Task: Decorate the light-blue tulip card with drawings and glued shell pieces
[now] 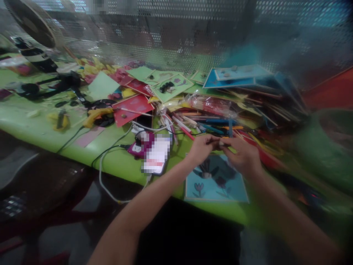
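Observation:
Above the top edge of a light blue card (234, 189), my left hand (202, 148) and my right hand (242, 152) meet at the fingertips. Both hands are closed in a pinch around something small and dark, too blurred to name. The card lies near the front edge of the green table (121, 160). It bears purple tulip shapes (199, 188) along its lower part and a dark, leafy shape with a pale base (206, 171) higher up. My right hand hides the card's upper right corner.
A phone (157, 156) with a cable lies left of my hands. Behind them are pens (182, 125), red card (134, 109) and stacked blue cards (234, 78). A yellow-handled tool (97, 117) and a fan (34, 24) are at left, a green rounded object (325, 151) at right.

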Tool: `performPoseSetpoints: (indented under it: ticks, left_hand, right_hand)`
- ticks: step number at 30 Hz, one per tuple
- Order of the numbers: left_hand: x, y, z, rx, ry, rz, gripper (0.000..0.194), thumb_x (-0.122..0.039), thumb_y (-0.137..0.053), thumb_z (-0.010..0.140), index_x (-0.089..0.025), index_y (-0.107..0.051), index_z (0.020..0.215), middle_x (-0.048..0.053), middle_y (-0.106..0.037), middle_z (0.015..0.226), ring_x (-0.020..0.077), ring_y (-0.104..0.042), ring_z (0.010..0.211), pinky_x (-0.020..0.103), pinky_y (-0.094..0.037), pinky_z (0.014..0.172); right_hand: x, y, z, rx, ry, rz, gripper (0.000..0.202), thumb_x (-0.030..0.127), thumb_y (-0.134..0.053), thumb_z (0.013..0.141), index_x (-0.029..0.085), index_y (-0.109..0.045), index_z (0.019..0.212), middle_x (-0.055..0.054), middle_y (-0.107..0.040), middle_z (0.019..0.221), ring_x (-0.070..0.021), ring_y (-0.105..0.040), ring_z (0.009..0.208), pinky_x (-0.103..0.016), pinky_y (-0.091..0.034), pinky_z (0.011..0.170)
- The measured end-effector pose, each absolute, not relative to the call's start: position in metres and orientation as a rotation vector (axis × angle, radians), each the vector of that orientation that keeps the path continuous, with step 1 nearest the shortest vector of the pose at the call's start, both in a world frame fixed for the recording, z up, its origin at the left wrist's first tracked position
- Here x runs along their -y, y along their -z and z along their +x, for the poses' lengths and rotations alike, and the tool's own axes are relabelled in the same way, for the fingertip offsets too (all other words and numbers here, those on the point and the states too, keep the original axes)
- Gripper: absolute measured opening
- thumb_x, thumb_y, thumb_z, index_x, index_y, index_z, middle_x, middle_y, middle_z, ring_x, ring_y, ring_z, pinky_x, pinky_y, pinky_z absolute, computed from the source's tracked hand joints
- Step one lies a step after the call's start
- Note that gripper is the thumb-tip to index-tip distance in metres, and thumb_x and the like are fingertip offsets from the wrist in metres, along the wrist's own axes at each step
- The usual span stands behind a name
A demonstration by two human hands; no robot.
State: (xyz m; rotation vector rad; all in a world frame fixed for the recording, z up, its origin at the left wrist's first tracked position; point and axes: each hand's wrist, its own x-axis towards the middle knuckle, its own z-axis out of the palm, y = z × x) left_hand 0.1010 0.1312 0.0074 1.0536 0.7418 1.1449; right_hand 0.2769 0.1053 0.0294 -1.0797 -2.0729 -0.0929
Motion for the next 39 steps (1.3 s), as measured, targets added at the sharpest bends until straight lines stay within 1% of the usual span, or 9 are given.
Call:
performPoseSetpoints:
  ticks: [7, 10, 13, 19, 26, 29, 33, 36, 39]
  left_hand:
    - [-0.1302, -0.0119, 0.0974, -0.706, -1.061, 0.971, 0.046, -0.049, -0.089, 0.070, -0.010, -0.077, 0.091, 0.007, -0.076, 0.082, 0.0157, -0.070, 0.077, 0.036, -0.057, 0.088]
    - [-0.1298, -0.0141, 0.0964, -0.700, -1.055, 0.933, 0.050, -0.047, -0.095, 0.063, -0.010, -0.075, 0.090, 0.006, -0.077, 0.083, 0.0154, -0.071, 0.078, 0.035, -0.057, 0.089]
    - [-0.1301, -0.0149, 0.0963, -0.694, -1.054, 0.903, 0.052, -0.047, -0.098, 0.057, -0.010, -0.074, 0.086, 0.005, -0.075, 0.078, 0.0147, -0.071, 0.074, 0.035, -0.058, 0.087]
    - [-0.1305, -0.0137, 0.0963, -0.699, -1.076, 0.902, 0.045, -0.042, -0.096, 0.058, -0.011, -0.075, 0.082, 0.003, -0.075, 0.074, 0.0139, -0.070, 0.071, 0.033, -0.059, 0.083]
    - [-0.1300, -0.0117, 0.0977, -0.688, -1.087, 0.893, 0.039, -0.036, -0.094, 0.062, -0.009, -0.077, 0.084, 0.006, -0.077, 0.078, 0.0151, -0.070, 0.073, 0.037, -0.059, 0.088]
    - [-0.1298, -0.0118, 0.0979, -0.701, -1.093, 0.900, 0.039, -0.038, -0.093, 0.064, -0.009, -0.078, 0.086, 0.006, -0.076, 0.078, 0.0150, -0.070, 0.073, 0.036, -0.058, 0.088]
    - [-0.1294, -0.0142, 0.0964, -0.680, -1.052, 0.925, 0.044, -0.045, -0.092, 0.067, -0.010, -0.079, 0.090, 0.007, -0.077, 0.082, 0.0155, -0.071, 0.076, 0.035, -0.058, 0.090]
    - [-0.1297, -0.0144, 0.0954, -0.672, -1.048, 0.952, 0.046, -0.046, -0.093, 0.066, -0.010, -0.078, 0.091, 0.007, -0.078, 0.084, 0.0160, -0.072, 0.079, 0.035, -0.057, 0.089]
    - [-0.1303, -0.0124, 0.0958, -0.683, -1.071, 0.952, 0.046, -0.046, -0.094, 0.064, -0.010, -0.077, 0.088, 0.006, -0.076, 0.080, 0.0160, -0.071, 0.077, 0.035, -0.057, 0.087]
  right_hand:
    - [-0.1077, -0.0274, 0.2794, 2.123, 0.136, -1.089, 0.018, 0.025, -0.063, 0.098, 0.024, -0.075, 0.112, -0.004, -0.082, 0.100, -0.0226, -0.078, 0.090, -0.042, -0.059, 0.093]
    - [-0.1074, -0.0272, 0.2796, 2.159, 0.204, -1.072, 0.020, 0.023, -0.062, 0.098, 0.023, -0.075, 0.113, -0.005, -0.082, 0.102, -0.0241, -0.078, 0.093, -0.044, -0.058, 0.096]
    - [-0.1062, -0.0268, 0.2793, 2.194, 0.242, -1.075, 0.019, 0.024, -0.062, 0.098, 0.023, -0.075, 0.112, -0.006, -0.082, 0.100, -0.0244, -0.078, 0.090, -0.045, -0.058, 0.096]
    - [-0.1053, -0.0258, 0.2788, 2.222, 0.221, -1.124, 0.021, 0.028, -0.057, 0.102, 0.023, -0.076, 0.111, -0.006, -0.082, 0.100, -0.0233, -0.078, 0.088, -0.042, -0.059, 0.091]
    - [-0.1086, -0.0212, 0.2808, 2.194, 0.205, -1.088, 0.019, 0.029, -0.060, 0.100, 0.024, -0.074, 0.111, -0.004, -0.082, 0.100, -0.0221, -0.078, 0.088, -0.040, -0.059, 0.086]
    - [-0.1078, -0.0238, 0.2798, 2.160, 0.192, -1.082, 0.017, 0.029, -0.061, 0.100, 0.025, -0.074, 0.111, -0.003, -0.083, 0.099, -0.0214, -0.078, 0.088, -0.039, -0.059, 0.084]
    - [-0.1072, -0.0273, 0.2792, 2.126, 0.153, -1.098, 0.017, 0.028, -0.063, 0.098, 0.027, -0.076, 0.110, -0.003, -0.083, 0.100, -0.0228, -0.079, 0.091, -0.039, -0.060, 0.084]
    - [-0.1085, -0.0265, 0.2805, 2.115, 0.137, -1.055, 0.019, 0.026, -0.064, 0.097, 0.027, -0.076, 0.112, -0.003, -0.083, 0.101, -0.0234, -0.079, 0.091, -0.041, -0.061, 0.087]
    - [-0.1091, -0.0249, 0.2812, 2.122, 0.121, -1.051, 0.020, 0.025, -0.065, 0.096, 0.028, -0.077, 0.112, -0.003, -0.083, 0.099, -0.0235, -0.079, 0.088, -0.045, -0.061, 0.091]
